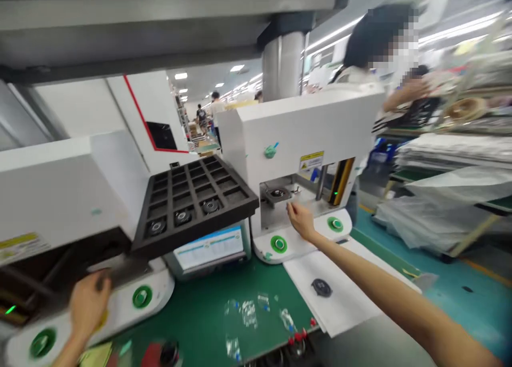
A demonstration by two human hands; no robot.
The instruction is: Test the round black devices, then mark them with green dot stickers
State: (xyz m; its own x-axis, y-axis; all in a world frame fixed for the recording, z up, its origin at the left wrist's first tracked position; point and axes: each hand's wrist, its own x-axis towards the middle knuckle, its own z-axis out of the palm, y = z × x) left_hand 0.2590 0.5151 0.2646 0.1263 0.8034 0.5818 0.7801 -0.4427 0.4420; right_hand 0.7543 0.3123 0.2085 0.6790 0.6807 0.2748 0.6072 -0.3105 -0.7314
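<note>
My left hand (88, 305) is closed, blurred by motion, at the front of the left white machine (48, 180). Between its thumb and fingers shows a small dark part (103, 279), too smeared to name. My right hand (301, 221) reaches to the opening of the right white machine (304, 132), its fingers curled together; whatever they may hold is hidden. Just beyond those fingertips sits a round black part (277, 193) in the machine's fixture. Under my right forearm a round black watch-like case (322, 287) lies on white paper (340, 313).
A black compartment tray (196, 201) with several round parts in its front row rests between the machines, above a screen (212, 248). Small clear plastic pieces (248, 313) lie on the green mat (208, 297). Green buttons (279, 244) line the machine fronts. Another person (360, 79) stands behind.
</note>
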